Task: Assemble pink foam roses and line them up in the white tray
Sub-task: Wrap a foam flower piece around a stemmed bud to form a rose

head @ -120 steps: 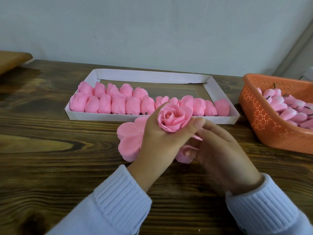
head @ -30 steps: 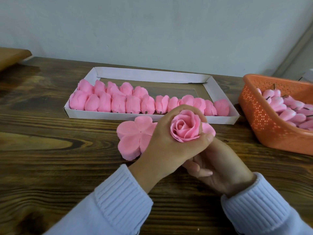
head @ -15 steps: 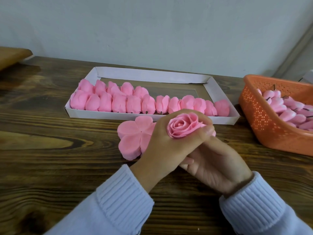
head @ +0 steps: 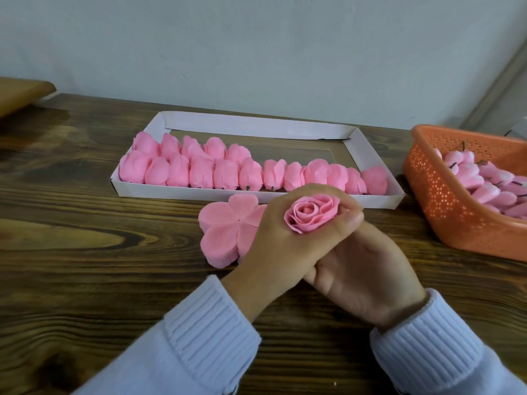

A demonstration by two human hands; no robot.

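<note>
Cupping the layered pink foam rose, curled fingers of the left hand enclose it; the right hand tucks beneath them, grip hidden. Light, crushable, probably best held gently at its base.

Person is wearing a long-sleeved knit top, pale blue-white. left sleeve is showing a wide ribbed cuff, with ribs running lengthwise along the arm and a smoother, finer knit starting behind it. right sleeve is carrying the same ribbed cuff in the same colour, hem sitting snug at the wrist. Both cuffs are ending at the wrists, leaving left hand and right hand bare. Left thumbnail is looking short and plain. Sleeves are coming in over the table's near edge, left one around the middle, right one toward the near right corner
</note>
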